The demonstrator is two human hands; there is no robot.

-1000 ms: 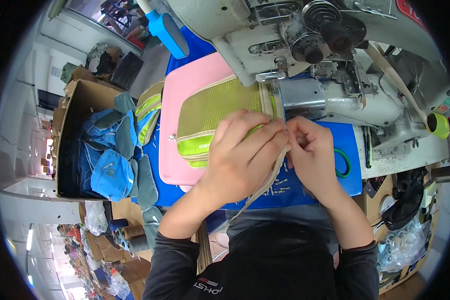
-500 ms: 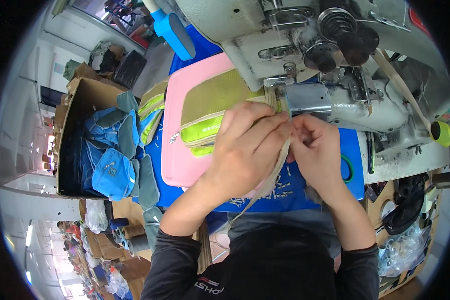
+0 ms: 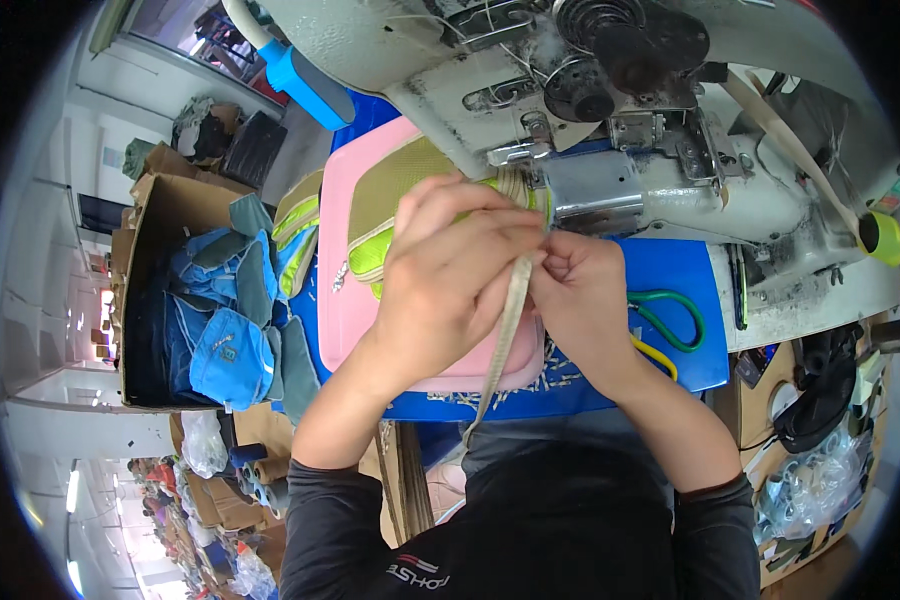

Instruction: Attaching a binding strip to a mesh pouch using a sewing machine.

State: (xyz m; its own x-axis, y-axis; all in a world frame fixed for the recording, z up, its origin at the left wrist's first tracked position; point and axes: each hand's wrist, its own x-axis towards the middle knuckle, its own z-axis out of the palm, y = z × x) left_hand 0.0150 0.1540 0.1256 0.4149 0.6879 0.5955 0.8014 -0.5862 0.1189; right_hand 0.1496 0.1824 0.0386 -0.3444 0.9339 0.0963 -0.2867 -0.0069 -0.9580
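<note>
A lime-green and tan fabric pouch (image 3: 398, 180) lies on a pink board (image 3: 342, 215), its far right edge close to the sewing machine's metal arm (image 3: 595, 190). My left hand (image 3: 450, 275) is bent over the pouch with its fingers curled round the near right edge. Against those fingertips, my right hand (image 3: 582, 295) is closed in a pinch at the upper end of a beige binding tape (image 3: 507, 335). The tape hangs between my hands and trails past the table's front edge. What exactly lies between the fingertips is hidden.
Green-and-yellow-handled scissors (image 3: 685, 325) lie right of my right hand on the blue table (image 3: 705, 365). Thread and tape scraps (image 3: 560, 372) litter its front. A cardboard box (image 3: 145, 330) of blue fabric pieces stands left. A blue-headed lamp (image 3: 315, 90) hangs beyond the board.
The whole view has shifted a little. My right hand sits further left, and more of the scissors shows beside it. The tape now hangs in front of my left hand's fingers.
</note>
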